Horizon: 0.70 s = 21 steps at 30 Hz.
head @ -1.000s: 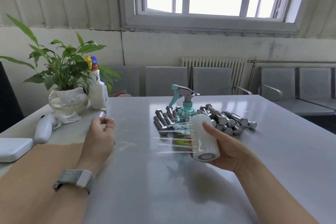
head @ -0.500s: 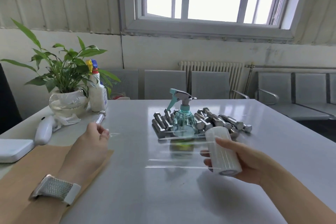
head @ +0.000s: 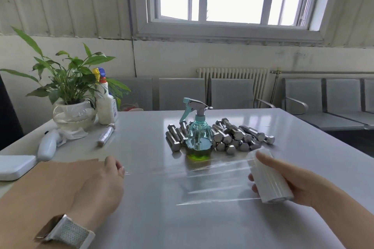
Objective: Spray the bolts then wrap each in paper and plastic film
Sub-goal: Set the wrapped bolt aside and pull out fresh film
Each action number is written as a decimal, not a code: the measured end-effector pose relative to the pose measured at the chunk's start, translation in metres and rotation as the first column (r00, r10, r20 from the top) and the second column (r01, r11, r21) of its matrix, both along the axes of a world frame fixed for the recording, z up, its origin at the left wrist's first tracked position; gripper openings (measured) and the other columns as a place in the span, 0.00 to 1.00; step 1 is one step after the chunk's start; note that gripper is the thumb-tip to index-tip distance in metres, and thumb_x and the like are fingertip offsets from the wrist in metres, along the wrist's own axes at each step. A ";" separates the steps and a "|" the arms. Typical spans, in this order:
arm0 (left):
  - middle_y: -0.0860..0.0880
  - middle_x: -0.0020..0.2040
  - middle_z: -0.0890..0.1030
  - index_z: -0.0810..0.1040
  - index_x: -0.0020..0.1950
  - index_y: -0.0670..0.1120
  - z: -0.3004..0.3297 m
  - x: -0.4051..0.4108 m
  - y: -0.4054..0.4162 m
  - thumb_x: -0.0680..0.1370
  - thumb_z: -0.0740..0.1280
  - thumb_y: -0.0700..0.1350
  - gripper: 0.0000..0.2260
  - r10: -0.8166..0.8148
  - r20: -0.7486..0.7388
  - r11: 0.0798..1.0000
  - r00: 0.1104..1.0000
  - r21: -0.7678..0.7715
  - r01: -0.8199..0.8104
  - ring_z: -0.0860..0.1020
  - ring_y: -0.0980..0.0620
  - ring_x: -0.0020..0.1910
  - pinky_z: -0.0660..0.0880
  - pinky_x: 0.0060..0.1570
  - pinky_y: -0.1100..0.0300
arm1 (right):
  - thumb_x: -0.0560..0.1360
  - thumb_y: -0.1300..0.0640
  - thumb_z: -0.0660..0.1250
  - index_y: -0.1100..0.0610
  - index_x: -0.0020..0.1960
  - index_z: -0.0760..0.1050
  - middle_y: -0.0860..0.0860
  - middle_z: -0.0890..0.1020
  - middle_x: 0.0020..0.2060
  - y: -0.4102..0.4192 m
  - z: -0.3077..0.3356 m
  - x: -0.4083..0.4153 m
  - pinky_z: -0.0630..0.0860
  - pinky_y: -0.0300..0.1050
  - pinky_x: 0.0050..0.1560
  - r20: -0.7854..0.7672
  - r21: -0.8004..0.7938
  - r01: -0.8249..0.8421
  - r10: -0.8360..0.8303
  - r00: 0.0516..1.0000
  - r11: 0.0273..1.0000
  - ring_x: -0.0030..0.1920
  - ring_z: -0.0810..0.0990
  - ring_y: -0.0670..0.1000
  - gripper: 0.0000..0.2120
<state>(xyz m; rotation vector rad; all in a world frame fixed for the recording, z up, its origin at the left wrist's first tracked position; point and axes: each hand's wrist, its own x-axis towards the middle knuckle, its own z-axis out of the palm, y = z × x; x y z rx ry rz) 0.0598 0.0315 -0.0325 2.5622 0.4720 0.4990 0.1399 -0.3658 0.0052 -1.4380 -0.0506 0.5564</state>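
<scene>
A pile of steel bolts (head: 232,137) lies mid-table behind a teal spray bottle (head: 199,139) with green liquid. My right hand (head: 291,182) grips a roll of plastic film (head: 267,180) at the right. A clear sheet of film (head: 192,180) stretches leftward from the roll, low over the table. My left hand (head: 101,186) pinches the film's free end, resting partly over brown paper (head: 38,190). One wrapped bolt (head: 106,134) lies at the left, near the plant.
A potted plant (head: 72,107) in a glass bowl and a white spray bottle (head: 105,105) stand at the back left. A white handheld device (head: 47,145) and a flat white box (head: 14,166) lie along the left edge. Grey chairs (head: 230,93) stand behind the table (head: 182,224).
My right hand has carried the roll to the right and nearer, drawing out a longer sheet of film. My left hand has stayed at the left, holding the film's end.
</scene>
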 end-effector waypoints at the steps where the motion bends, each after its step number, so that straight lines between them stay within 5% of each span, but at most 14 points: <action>1: 0.50 0.36 0.73 0.62 0.45 0.51 -0.003 -0.001 -0.002 0.83 0.54 0.51 0.08 -0.003 0.002 0.999 1.000 0.045 0.003 0.77 0.41 0.42 0.70 0.40 0.53 | 0.43 0.46 0.87 0.64 0.55 0.80 0.65 0.83 0.45 -0.004 0.003 -0.001 0.82 0.54 0.38 -0.016 -0.007 -0.020 0.020 1.000 1.000 0.40 0.84 0.63 0.45; 4: 0.51 0.35 0.74 0.60 0.49 0.51 -0.009 -0.004 -0.001 0.83 0.51 0.51 0.06 0.022 -0.011 0.968 1.000 0.251 -0.018 0.82 0.43 0.45 0.71 0.38 0.54 | 0.54 0.50 0.80 0.65 0.52 0.83 0.65 0.81 0.48 -0.013 0.010 -0.003 0.82 0.52 0.40 -0.036 -0.070 -0.054 0.052 0.998 0.996 0.43 0.83 0.62 0.30; 7: 0.52 0.36 0.76 0.59 0.51 0.50 -0.011 -0.008 0.002 0.83 0.49 0.51 0.06 0.065 -0.080 0.909 0.995 0.417 -0.026 0.83 0.48 0.45 0.68 0.35 0.57 | 0.59 0.52 0.82 0.66 0.60 0.76 0.62 0.82 0.44 -0.017 0.012 -0.003 0.80 0.47 0.37 -0.001 -0.239 -0.013 0.013 1.000 0.971 0.39 0.83 0.58 0.34; 10: 0.53 0.43 0.81 0.61 0.59 0.49 -0.012 -0.008 0.006 0.82 0.48 0.51 0.10 0.115 -0.117 0.853 0.986 0.520 -0.037 0.83 0.52 0.47 0.66 0.34 0.58 | 0.54 0.37 0.81 0.63 0.55 0.79 0.59 0.85 0.42 -0.013 0.015 -0.004 0.78 0.47 0.41 0.129 -0.416 0.072 -0.020 0.991 0.906 0.39 0.83 0.56 0.40; 14: 0.53 0.51 0.77 0.63 0.62 0.48 -0.015 -0.009 0.009 0.82 0.48 0.52 0.13 0.142 -0.111 0.833 0.984 0.551 -0.059 0.83 0.52 0.49 0.68 0.35 0.58 | 0.63 0.30 0.69 0.55 0.47 0.79 0.48 0.83 0.31 -0.004 0.016 -0.003 0.73 0.35 0.31 0.241 -0.603 0.202 -0.064 0.968 0.772 0.32 0.81 0.47 0.29; 21: 0.50 0.46 0.65 0.67 0.55 0.49 -0.011 -0.012 -0.001 0.81 0.57 0.48 0.05 0.122 -0.026 0.901 0.992 0.422 -0.099 0.81 0.46 0.48 0.71 0.38 0.53 | 0.78 0.33 0.53 0.58 0.48 0.72 0.52 0.77 0.43 -0.008 0.003 0.022 0.66 0.43 0.36 0.392 -0.857 0.342 0.055 0.918 0.386 0.44 0.76 0.51 0.28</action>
